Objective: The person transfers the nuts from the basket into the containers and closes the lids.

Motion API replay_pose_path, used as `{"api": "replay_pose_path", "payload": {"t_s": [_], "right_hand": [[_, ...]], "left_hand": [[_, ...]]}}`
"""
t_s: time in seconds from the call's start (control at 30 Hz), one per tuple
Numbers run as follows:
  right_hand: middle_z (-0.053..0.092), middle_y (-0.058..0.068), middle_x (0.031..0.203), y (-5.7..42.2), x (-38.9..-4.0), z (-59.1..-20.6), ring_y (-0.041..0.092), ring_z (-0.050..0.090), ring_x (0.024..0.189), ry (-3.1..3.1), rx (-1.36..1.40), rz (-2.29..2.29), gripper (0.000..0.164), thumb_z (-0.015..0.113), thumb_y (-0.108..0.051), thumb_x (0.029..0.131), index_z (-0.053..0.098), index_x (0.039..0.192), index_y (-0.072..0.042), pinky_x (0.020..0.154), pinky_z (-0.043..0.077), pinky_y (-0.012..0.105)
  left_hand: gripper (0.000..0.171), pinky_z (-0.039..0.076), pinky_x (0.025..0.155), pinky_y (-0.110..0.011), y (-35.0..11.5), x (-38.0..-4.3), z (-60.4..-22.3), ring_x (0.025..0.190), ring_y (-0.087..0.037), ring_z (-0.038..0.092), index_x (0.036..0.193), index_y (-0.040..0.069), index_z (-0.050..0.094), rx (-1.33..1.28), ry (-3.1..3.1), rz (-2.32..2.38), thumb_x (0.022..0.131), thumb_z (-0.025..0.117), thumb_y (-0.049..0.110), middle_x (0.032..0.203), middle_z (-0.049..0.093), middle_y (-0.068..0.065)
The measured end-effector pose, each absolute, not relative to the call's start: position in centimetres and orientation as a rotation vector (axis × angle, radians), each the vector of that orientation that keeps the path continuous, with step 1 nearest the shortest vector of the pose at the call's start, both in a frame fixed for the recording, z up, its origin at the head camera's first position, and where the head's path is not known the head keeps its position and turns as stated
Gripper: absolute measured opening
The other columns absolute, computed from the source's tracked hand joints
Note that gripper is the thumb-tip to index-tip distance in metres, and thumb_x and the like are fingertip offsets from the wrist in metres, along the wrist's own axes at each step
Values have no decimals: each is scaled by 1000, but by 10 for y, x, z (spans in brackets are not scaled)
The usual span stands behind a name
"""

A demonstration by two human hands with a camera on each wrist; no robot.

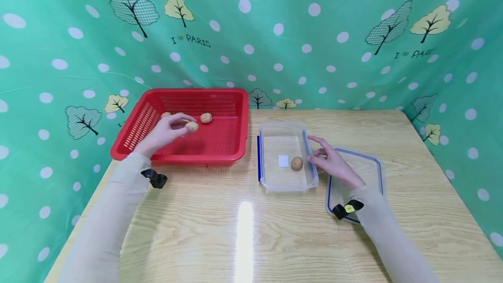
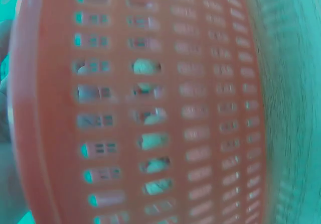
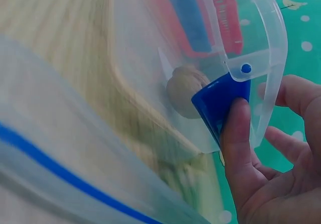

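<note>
My left hand (image 1: 167, 132) pinches a walnut (image 1: 191, 126) between thumb and fingers over the red plastic basket (image 1: 196, 159). Inside the basket lie more walnuts, one (image 1: 206, 118) just beyond the fingertips and another partly behind the hand. In the left wrist view the slotted basket wall (image 2: 55, 108) hides most of that hand. My right hand (image 1: 332, 160) grips the right side of a clear food container (image 1: 288, 185); its thumb lies on a blue latch (image 3: 218, 103), with fingers at the rim. A single walnut (image 1: 296, 163) sits in the container beside a white square.
A clear lid with a blue seal (image 1: 375, 165) lies on the wooden table (image 1: 196, 222) under my right forearm. Another blue latch (image 1: 259, 158) hangs along the container's left side. Behind the table hangs a green dotted curtain (image 1: 259, 47).
</note>
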State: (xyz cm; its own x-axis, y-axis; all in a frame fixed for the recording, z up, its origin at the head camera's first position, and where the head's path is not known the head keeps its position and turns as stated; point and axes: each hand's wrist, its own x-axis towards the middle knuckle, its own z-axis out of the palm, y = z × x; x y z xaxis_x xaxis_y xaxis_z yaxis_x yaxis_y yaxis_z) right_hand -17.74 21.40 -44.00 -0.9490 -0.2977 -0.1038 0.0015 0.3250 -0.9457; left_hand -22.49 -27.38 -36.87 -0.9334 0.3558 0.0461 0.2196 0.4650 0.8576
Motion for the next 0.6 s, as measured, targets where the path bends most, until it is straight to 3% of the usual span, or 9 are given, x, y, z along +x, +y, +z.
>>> {"api": "replay_pose_path", "payload": {"t_s": [0.27,0.5,0.6], "right_hand": [[50,19,103,214,-192,-434,28,59,85,2359,-253,-1629,66,56,-8,96,25,154,-16,71,56,37],[50,19,99,211,-198,-438,25,59,78,2411,-240,-1659,63,57,-7,95,30,151,-14,66,56,34],[53,21,99,212,-201,-440,25,60,77,2430,-256,-1661,62,57,-7,94,32,150,-13,66,56,34]], "left_hand": [[40,48,83,-17,-253,-218,-365,106,-23,57,130,0,56,526,2589,1442,95,64,19,125,56,-16],[39,49,86,-20,-233,-217,-365,105,-16,60,129,-1,57,598,2529,1518,96,62,19,127,59,-16],[38,49,87,-22,-224,-215,-364,106,-21,60,128,0,58,634,2514,1524,96,63,18,126,59,-15]]}}
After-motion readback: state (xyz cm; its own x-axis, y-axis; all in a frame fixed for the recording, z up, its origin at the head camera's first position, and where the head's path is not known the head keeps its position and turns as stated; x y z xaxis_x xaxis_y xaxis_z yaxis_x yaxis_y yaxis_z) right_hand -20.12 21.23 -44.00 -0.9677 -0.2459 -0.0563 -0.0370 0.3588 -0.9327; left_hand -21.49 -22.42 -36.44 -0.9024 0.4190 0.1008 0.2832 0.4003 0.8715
